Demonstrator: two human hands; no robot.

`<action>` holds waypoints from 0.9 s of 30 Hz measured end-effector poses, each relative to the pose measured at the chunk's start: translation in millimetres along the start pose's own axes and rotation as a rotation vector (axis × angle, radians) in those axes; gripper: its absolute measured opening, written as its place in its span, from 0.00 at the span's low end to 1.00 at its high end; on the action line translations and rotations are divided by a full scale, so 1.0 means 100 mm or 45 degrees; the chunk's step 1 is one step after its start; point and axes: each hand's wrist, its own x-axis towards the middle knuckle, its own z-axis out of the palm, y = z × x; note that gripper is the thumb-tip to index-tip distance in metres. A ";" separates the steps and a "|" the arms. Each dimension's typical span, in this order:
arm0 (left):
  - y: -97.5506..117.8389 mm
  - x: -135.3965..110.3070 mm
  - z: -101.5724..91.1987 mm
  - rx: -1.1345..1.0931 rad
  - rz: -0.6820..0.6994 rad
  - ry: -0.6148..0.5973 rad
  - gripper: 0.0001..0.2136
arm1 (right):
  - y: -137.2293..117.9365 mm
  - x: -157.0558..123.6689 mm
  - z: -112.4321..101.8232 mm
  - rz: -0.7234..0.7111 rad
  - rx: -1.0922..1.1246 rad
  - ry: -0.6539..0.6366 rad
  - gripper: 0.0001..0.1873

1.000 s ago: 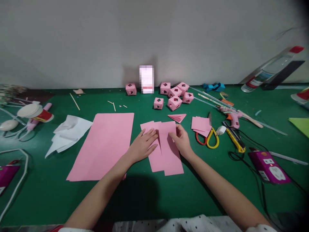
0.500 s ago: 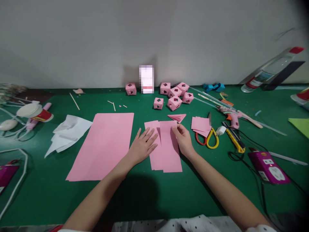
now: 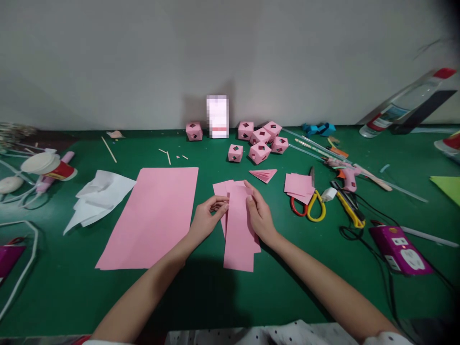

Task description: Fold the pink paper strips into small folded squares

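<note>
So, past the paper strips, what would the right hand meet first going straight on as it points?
Beyond the strips, the right hand would probably meet the pink cube standing apart, right of the bright screen; depth is unclear.

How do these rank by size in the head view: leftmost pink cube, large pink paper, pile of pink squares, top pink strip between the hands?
1. Large pink paper
2. Top pink strip between left hand and right hand
3. Pile of pink squares
4. Leftmost pink cube, though farther back
</note>
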 end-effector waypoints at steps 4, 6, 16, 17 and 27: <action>0.01 0.02 -0.02 -0.121 -0.072 -0.023 0.12 | 0.03 -0.03 0.01 -0.128 -0.114 -0.140 0.23; 0.04 0.02 -0.02 -0.223 -0.122 -0.038 0.13 | 0.04 -0.03 0.01 -0.183 -0.148 -0.209 0.24; 0.08 0.00 -0.03 -0.222 -0.116 -0.024 0.16 | -0.03 -0.05 0.04 -0.399 -0.495 -0.507 0.38; 0.07 0.00 -0.02 -0.212 -0.105 -0.018 0.16 | -0.03 -0.05 0.04 -0.411 -0.516 -0.520 0.39; 0.03 0.02 -0.02 -0.131 -0.087 0.060 0.13 | -0.04 -0.02 -0.01 -0.299 -0.324 -0.486 0.33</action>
